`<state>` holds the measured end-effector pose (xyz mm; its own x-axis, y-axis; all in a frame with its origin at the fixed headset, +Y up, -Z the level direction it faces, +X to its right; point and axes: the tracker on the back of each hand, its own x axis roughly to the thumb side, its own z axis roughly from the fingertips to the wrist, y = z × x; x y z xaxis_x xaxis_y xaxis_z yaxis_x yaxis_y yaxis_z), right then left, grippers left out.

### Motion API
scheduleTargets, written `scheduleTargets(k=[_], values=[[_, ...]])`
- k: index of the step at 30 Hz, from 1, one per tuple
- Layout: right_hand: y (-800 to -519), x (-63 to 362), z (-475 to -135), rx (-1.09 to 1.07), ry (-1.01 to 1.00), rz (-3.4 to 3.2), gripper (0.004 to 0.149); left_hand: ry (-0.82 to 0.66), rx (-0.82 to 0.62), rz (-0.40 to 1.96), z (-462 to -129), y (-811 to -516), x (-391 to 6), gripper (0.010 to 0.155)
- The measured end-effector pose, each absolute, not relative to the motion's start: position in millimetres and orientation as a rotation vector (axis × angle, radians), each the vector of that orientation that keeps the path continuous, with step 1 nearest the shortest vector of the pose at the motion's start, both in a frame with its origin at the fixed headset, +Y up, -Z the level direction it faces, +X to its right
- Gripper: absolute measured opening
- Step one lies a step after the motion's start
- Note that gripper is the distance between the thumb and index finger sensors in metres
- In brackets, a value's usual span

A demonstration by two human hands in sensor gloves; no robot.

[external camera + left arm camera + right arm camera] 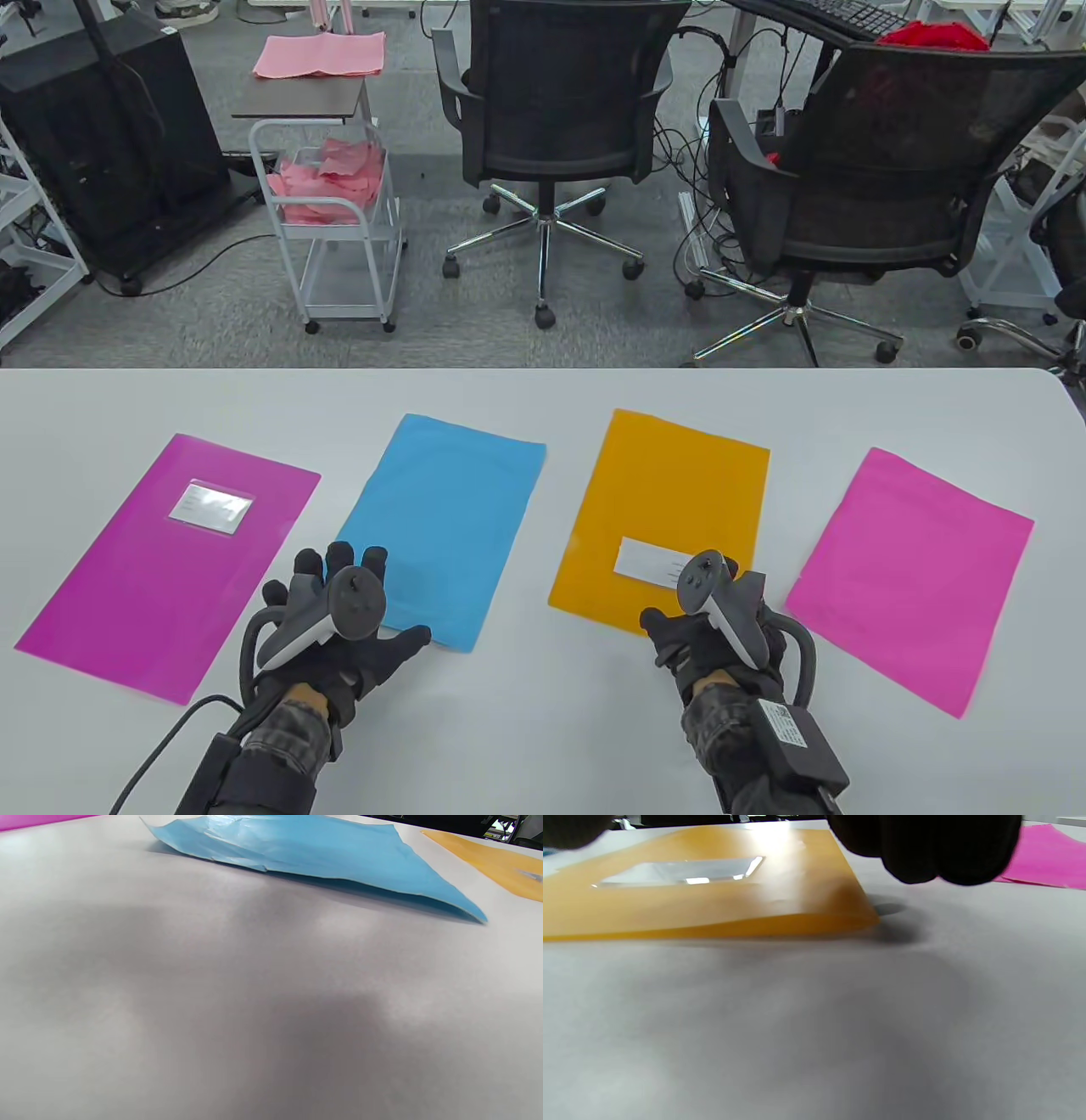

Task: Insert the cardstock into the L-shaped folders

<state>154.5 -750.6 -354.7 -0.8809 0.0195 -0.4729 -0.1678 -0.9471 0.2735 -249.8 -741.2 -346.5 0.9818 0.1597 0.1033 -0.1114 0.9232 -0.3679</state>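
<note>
- Hovering at the near left of the white table (526, 730), our left hand (335, 620) had its fingers spread and fairly straight, gripping nothing; the thumb lay at the near edge of the blue sheet (445, 526), though we could not tell whether it touched.
- We could not tell how far our right hand (708, 628) was open: its fingers (925, 849) looked bunched and curled downward at the near right corner of the orange folder (670, 509), holding nothing that showed.
- Four flat pieces lay in a row, apart from one another: a magenta folder (161, 569) far left, blue, orange, then a pink sheet (912, 577) far right.
- Labels (210, 507) sat on the magenta and orange folders; their writing was too small for us to read.
</note>
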Motion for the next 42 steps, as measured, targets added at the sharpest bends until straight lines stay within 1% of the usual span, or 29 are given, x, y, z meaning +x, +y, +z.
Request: scheduleTargets(k=[3, 5, 8, 10, 12, 16, 21, 22, 23, 24, 25, 26, 27, 29, 30, 32, 33, 34, 35, 37, 40, 41, 42], values=[[-759, 147, -357, -0.913, 0.609, 2.828, 0.111, -0.144, -0.371, 0.17, -346, -735, -248, 0.103], [-765, 143, -361, -1.022, 0.642, 2.792, 0.113, -0.152, -0.359, 0.2, -346, -733, -247, 0.103], [-773, 141, -368, -1.127, 0.671, 2.761, 0.117, -0.155, -0.362, 0.21, -347, -732, -246, 0.103], [-777, 140, -372, -1.163, 0.648, 2.781, 0.12, -0.156, -0.369, 0.208, -347, -733, -246, 0.103], [-774, 144, -380, -1.177, 0.662, 2.746, 0.122, -0.152, -0.384, 0.205, -349, -733, -246, 0.102], [-770, 155, -386, -1.207, 0.739, 2.66, 0.125, -0.157, -0.379, 0.221, -350, -732, -245, 0.102], [-775, 172, -376, -1.211, 0.646, 2.591, 0.126, -0.158, -0.364, 0.224, -351, -732, -245, 0.102], [-775, 176, -373, -1.203, 0.614, 2.581, 0.123, -0.159, -0.359, 0.226, -351, -733, -245, 0.102], [-774, 179, -372, -1.196, 0.534, 2.576, 0.117, -0.163, -0.354, 0.222, -350, -733, -243, 0.101], [-772, 181, -369, -1.175, 0.456, 2.579, 0.104, -0.169, -0.349, 0.215, -350, -733, -243, 0.101], [-774, 184, -366, -1.08, 0.363, 2.524, 0.088, -0.174, -0.344, 0.206, -351, -733, -241, 0.101], [-777, 185, -364, -0.967, 0.325, 2.41, 0.077, -0.182, -0.338, 0.202, -350, -732, -240, 0.101], [-777, 187, -362, -0.894, 0.323, 2.338, 0.069, -0.188, -0.335, 0.205, -350, -732, -238, 0.101], [-771, 189, -356, -0.789, 0.231, 2.129, 0.06, -0.201, -0.336, 0.217, -349, -730, -233, 0.098], [-763, 191, -354, -0.703, 0.121, 2.017, 0.057, -0.212, -0.353, 0.239, -348, -729, -228, 0.096], [-748, 190, -352, -0.578, 0.05, 1.884, 0.054, -0.228, -0.366, 0.285, -345, -728, -220, 0.094], [-738, 187, -351, -0.476, -0.005, 1.809, 0.054, -0.249, -0.362, 0.332, -343, -727, -214, 0.093], [-733, 186, -350, -0.456, -0.016, 1.783, 0.054, -0.258, -0.358, 0.366, -342, -726, -211, 0.092], [-721, 181, -346, -0.369, -0.059, 1.734, 0.053, -0.267, -0.357, 0.431, -341, -725, -205, 0.092], [-712, 173, -341, -0.275, -0.084, 1.693, 0.053, -0.278, -0.38, 0.571, -339, -727, -197, 0.09], [-709, 148, -333, -0.132, -0.045, 1.595, 0.052, -0.266, -0.513, 0.918, -336, -735, -188, 0.094], [-713, 136, -329, -0.083, -0.003, 1.592, 0.052, -0.262, -0.552, 1.081, -335, -739, -186, 0.096], [-717, 127, -327, -0.052, 0.032, 1.569, 0.051, -0.251, -0.567, 1.191, -334, -741, -185, 0.099]])
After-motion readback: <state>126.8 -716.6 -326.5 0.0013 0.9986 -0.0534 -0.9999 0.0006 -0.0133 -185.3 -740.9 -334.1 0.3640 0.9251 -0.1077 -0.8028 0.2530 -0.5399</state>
